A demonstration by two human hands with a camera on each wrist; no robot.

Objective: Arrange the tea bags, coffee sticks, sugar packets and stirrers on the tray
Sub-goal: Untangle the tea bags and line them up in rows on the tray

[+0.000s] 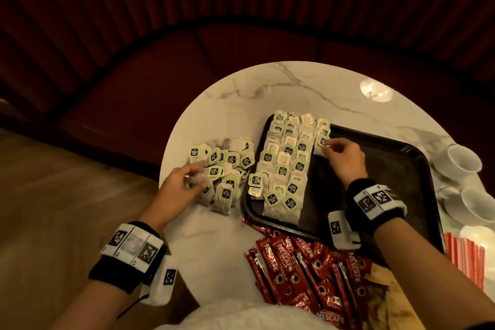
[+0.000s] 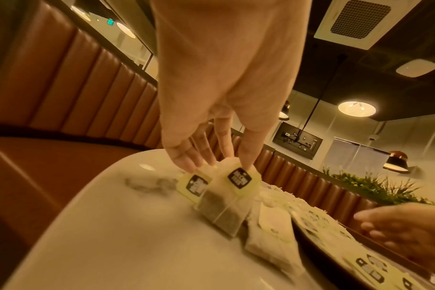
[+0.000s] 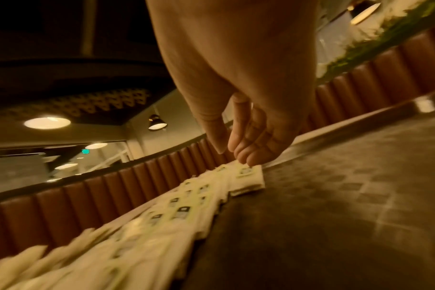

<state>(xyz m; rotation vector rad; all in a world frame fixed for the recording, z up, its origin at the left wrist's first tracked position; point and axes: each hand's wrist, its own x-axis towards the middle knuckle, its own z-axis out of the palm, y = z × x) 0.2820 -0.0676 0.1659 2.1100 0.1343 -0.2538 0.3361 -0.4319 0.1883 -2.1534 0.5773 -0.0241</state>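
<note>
Fingers [image 3: 246, 157] of the right hand [image 1: 344, 159] bunched on a small green-tagged paper tea bag [image 1: 322, 142], newest in the rows on the flat black plastic tray [image 1: 396, 169]. Left hand [image 2: 219, 109] fingertips pinching loose tea bags [image 2: 226, 198] from the pile on the round white marble table [image 1: 214, 249]. Could have knocked the neat rows crooked with a nudge; strings might have tangled and dragged extra bags along.
</note>
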